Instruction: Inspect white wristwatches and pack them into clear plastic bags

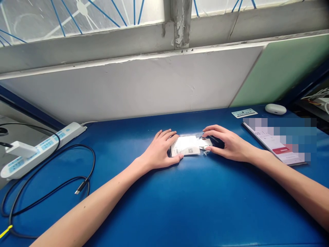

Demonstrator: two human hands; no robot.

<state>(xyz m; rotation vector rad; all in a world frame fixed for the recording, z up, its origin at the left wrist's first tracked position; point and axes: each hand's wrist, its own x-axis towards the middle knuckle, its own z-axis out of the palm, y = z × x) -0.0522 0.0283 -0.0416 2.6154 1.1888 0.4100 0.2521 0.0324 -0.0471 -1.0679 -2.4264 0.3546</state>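
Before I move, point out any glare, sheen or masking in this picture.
Head view: glare whitens much of the packet; a soft sheen lies on the blue table nearer the camera; pixel blocks cover part of the lit screen on the right.

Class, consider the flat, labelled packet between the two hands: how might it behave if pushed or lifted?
The packet would probably slide rather than roll, since it lies flat on the smooth blue table. Its shiny surface suggests it may feel slippery. It looks small and thin, so it is likely light.
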